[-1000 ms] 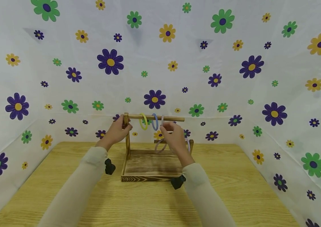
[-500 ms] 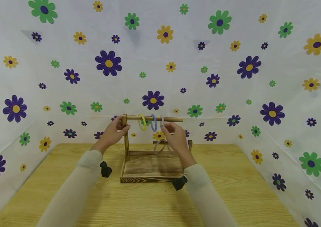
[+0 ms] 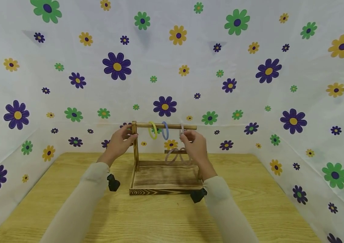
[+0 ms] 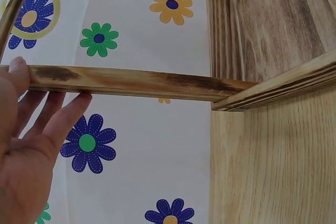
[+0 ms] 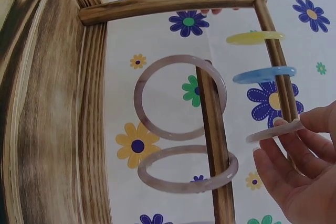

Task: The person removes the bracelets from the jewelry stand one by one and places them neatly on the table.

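My left hand point(image 3: 117, 143) grips the top of the wooden stand's left post point(image 4: 131, 81), thumb on one side and fingers on the other. From that post runs the upper rod point(image 3: 172, 126), carrying a yellow bangle point(image 5: 249, 38), a blue bangle point(image 5: 257, 76) and a pale mauve bangle point(image 5: 268, 131). Thumb and fingers of my right hand point(image 3: 196, 146) pinch the pale bangle, which hangs around the rod towards its free right end. On the lower rod point(image 5: 212, 119) hang more mauve bangles point(image 5: 138, 98), partly hidden behind my right hand in the head view.
The stand's shallow wooden base point(image 3: 162, 192) rests on a wood-grain table point(image 3: 159, 219). Behind and on both sides rise white sheets point(image 3: 208, 67) printed with flowers. A small black device point(image 3: 113, 183) sits at each wrist.
My right hand has slid the pale bangle rightwards along the upper rod, away from the blue one. My left hand has shifted slightly at the post top. Yellow and blue bangles hang about where they were.
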Demonstrator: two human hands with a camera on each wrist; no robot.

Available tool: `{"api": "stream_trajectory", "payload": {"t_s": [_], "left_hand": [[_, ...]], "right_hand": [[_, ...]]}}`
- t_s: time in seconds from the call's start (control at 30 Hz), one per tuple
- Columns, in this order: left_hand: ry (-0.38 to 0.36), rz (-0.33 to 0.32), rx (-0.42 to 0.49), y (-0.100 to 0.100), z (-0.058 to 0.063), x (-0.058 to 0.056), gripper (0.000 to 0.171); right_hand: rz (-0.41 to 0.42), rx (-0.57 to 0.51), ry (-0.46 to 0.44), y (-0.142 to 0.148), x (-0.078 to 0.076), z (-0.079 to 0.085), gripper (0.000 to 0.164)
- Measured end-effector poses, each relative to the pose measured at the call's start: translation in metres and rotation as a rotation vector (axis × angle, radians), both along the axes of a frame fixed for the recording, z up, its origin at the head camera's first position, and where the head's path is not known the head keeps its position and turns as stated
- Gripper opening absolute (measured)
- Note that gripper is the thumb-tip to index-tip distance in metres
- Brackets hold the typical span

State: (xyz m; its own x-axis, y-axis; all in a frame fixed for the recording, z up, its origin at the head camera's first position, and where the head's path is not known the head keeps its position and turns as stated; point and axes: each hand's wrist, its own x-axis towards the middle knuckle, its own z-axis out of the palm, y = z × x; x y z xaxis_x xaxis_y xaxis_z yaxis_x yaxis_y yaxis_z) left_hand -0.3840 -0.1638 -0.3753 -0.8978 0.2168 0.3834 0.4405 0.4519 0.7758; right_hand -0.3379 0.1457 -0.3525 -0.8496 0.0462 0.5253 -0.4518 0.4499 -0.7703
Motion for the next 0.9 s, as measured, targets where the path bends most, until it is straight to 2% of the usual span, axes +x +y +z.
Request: {"api": "stream_trajectory", "payload": {"t_s": [0.17, 0.4, 0.6, 0.9], "left_hand": [[-0.012, 0.017, 0.018, 0.0, -0.002, 0.0, 0.056], [-0.052, -0.003, 0.08, 0.001, -0.001, 0.004, 0.06], [-0.037, -0.011, 0.087, 0.002, -0.002, 0.004, 0.06], [-0.001, 0.012, 0.045, 0.003, -0.005, 0.001, 0.058]], "right_hand": [[-0.007, -0.004, -0.017, 0.011, 0.0, 0.001, 0.022], [-0.037, 0.007, -0.043, 0.025, 0.001, 0.0, 0.022], [-0.049, 0.009, -0.043, 0.033, 0.001, 0.001, 0.024], [-0.068, -0.009, -0.067, 0.045, 0.002, 0.002, 0.025]]}}
